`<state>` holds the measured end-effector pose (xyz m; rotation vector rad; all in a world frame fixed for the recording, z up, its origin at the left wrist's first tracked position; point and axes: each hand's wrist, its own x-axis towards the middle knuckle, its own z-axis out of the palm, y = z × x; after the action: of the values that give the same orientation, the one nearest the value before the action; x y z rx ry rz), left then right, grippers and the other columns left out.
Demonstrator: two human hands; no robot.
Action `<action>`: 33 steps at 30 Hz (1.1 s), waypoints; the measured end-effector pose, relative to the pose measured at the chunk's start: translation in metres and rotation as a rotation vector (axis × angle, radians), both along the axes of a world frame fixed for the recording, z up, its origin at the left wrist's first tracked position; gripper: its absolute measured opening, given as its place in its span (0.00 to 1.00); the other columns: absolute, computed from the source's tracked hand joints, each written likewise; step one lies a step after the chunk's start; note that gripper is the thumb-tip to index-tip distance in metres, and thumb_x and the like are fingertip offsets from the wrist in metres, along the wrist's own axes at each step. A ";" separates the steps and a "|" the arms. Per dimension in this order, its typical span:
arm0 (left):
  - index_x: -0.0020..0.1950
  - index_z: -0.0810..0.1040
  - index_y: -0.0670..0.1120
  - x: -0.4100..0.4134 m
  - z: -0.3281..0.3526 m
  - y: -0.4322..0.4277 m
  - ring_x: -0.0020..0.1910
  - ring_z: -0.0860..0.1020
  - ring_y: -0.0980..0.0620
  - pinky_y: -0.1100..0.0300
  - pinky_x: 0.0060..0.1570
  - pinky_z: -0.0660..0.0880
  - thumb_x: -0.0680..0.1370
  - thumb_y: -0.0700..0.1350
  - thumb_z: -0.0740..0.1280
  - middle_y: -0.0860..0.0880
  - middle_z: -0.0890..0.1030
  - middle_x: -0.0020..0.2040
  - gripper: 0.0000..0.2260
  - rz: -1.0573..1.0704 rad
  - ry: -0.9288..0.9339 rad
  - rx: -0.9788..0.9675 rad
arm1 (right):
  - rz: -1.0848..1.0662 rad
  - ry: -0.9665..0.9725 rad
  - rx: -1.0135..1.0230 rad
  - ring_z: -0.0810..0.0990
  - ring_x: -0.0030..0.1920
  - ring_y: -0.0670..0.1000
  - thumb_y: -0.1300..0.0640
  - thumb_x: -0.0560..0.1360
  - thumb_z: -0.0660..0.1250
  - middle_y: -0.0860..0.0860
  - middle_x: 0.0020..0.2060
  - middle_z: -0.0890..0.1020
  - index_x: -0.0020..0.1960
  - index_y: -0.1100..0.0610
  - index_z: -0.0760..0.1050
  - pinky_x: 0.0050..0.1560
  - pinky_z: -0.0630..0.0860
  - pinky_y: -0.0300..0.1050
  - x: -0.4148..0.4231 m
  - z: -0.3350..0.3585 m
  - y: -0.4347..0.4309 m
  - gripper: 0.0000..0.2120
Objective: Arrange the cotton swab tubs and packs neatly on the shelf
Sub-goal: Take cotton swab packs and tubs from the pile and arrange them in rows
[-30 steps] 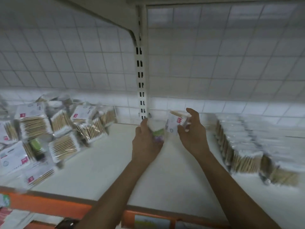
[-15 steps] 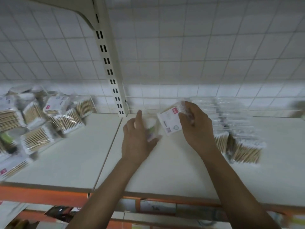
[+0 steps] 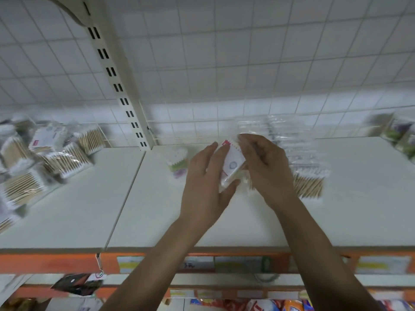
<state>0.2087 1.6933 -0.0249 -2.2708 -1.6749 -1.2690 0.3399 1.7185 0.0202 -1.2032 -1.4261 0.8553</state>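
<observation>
Over the middle of the white shelf (image 3: 224,227), both hands meet on one clear cotton swab pack (image 3: 232,163) with a white label and a red mark. My right hand (image 3: 267,169) grips its right side with curled fingers. My left hand (image 3: 206,187) touches its left side, fingers fairly straight and thumb under its lower corner. A small round swab tub (image 3: 177,162) with a green and purple label stands on the shelf just left of my left hand, free of it. A neat row of swab packs (image 3: 307,173) lies right behind my right hand.
A loose heap of swab packs (image 3: 45,162) covers the left shelf section. A slotted upright post (image 3: 121,86) stands at the back between the two sections. More tubs (image 3: 402,135) sit at the far right. The orange shelf edge (image 3: 56,262) carries price labels; lower shelves hold other goods.
The small tub that my left hand held now stands on the shelf, let go. My left hand moved right onto the pack held by my right hand. The view shifted to the right.
</observation>
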 end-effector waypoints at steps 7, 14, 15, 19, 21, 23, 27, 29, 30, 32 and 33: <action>0.61 0.77 0.48 0.016 0.017 -0.004 0.47 0.74 0.59 0.72 0.46 0.68 0.77 0.46 0.66 0.58 0.75 0.46 0.13 -0.030 -0.319 -0.033 | 0.107 -0.102 0.121 0.79 0.45 0.37 0.52 0.79 0.60 0.40 0.48 0.80 0.55 0.47 0.79 0.45 0.74 0.33 0.037 0.016 -0.008 0.10; 0.50 0.68 0.55 0.041 0.014 -0.006 0.35 0.78 0.61 0.66 0.37 0.73 0.75 0.46 0.70 0.61 0.82 0.39 0.11 -0.099 -0.597 -0.378 | -0.029 -0.431 0.207 0.77 0.45 0.43 0.64 0.72 0.68 0.43 0.51 0.76 0.62 0.52 0.75 0.47 0.74 0.30 0.066 0.013 -0.010 0.19; 0.50 0.69 0.55 0.043 0.012 -0.006 0.35 0.79 0.61 0.68 0.37 0.73 0.75 0.47 0.69 0.59 0.82 0.39 0.10 -0.102 -0.563 -0.382 | -0.050 -0.455 0.209 0.77 0.43 0.44 0.65 0.72 0.69 0.43 0.48 0.77 0.60 0.52 0.76 0.45 0.74 0.31 0.070 0.011 -0.010 0.18; 0.42 0.72 0.51 0.044 0.005 -0.002 0.36 0.78 0.59 0.70 0.35 0.71 0.75 0.49 0.70 0.53 0.77 0.37 0.07 -0.041 -0.393 -0.320 | -0.103 -0.623 0.239 0.75 0.45 0.48 0.64 0.70 0.71 0.46 0.44 0.80 0.52 0.53 0.79 0.46 0.66 0.35 0.086 0.002 -0.008 0.13; 0.39 0.72 0.50 0.044 0.001 -0.001 0.32 0.75 0.62 0.71 0.34 0.68 0.74 0.49 0.71 0.55 0.76 0.33 0.09 -0.009 -0.311 -0.324 | -0.112 -0.691 0.261 0.74 0.47 0.51 0.63 0.69 0.71 0.47 0.43 0.81 0.52 0.53 0.79 0.44 0.64 0.35 0.092 -0.004 -0.007 0.12; 0.38 0.72 0.50 0.045 -0.003 -0.002 0.30 0.72 0.62 0.66 0.35 0.68 0.74 0.50 0.71 0.56 0.74 0.30 0.10 0.018 -0.226 -0.335 | -0.143 -0.721 0.288 0.74 0.48 0.53 0.65 0.69 0.70 0.49 0.44 0.81 0.52 0.54 0.80 0.44 0.63 0.36 0.098 -0.009 -0.006 0.13; 0.40 0.76 0.48 0.049 -0.009 -0.001 0.34 0.78 0.56 0.56 0.42 0.76 0.73 0.51 0.72 0.56 0.77 0.32 0.08 0.066 -0.215 -0.388 | -0.212 -0.748 0.308 0.74 0.51 0.59 0.70 0.65 0.71 0.53 0.49 0.80 0.53 0.56 0.80 0.48 0.70 0.46 0.112 -0.016 -0.003 0.18; 0.47 0.78 0.48 0.052 -0.007 -0.001 0.37 0.80 0.57 0.57 0.46 0.77 0.72 0.51 0.73 0.56 0.79 0.36 0.09 0.081 -0.244 -0.408 | -0.212 -0.765 0.248 0.74 0.56 0.60 0.70 0.65 0.70 0.53 0.53 0.80 0.55 0.55 0.79 0.53 0.69 0.48 0.118 -0.020 0.000 0.20; 0.50 0.78 0.48 0.053 -0.006 -0.002 0.38 0.80 0.57 0.58 0.47 0.77 0.72 0.51 0.73 0.56 0.80 0.38 0.11 0.086 -0.253 -0.411 | -0.205 -0.771 0.216 0.74 0.57 0.59 0.70 0.66 0.69 0.53 0.55 0.79 0.56 0.55 0.78 0.54 0.66 0.44 0.120 -0.022 0.000 0.21; 0.53 0.76 0.49 0.055 -0.005 -0.002 0.38 0.80 0.58 0.61 0.46 0.76 0.72 0.51 0.73 0.55 0.80 0.39 0.13 0.092 -0.263 -0.418 | -0.198 -0.767 0.163 0.72 0.59 0.57 0.69 0.67 0.68 0.53 0.57 0.77 0.59 0.55 0.77 0.53 0.61 0.37 0.121 -0.024 0.000 0.22; 0.53 0.76 0.49 0.056 -0.004 -0.003 0.38 0.80 0.58 0.62 0.46 0.76 0.72 0.50 0.73 0.55 0.80 0.39 0.13 0.097 -0.262 -0.426 | -0.197 -0.766 0.147 0.71 0.60 0.57 0.69 0.67 0.68 0.53 0.58 0.77 0.59 0.55 0.77 0.53 0.60 0.36 0.121 -0.025 -0.001 0.22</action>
<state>0.2642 1.6905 -0.0291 -2.2680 -2.3139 -1.3442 0.4610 1.7178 -0.0052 -1.6103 -1.8807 0.1273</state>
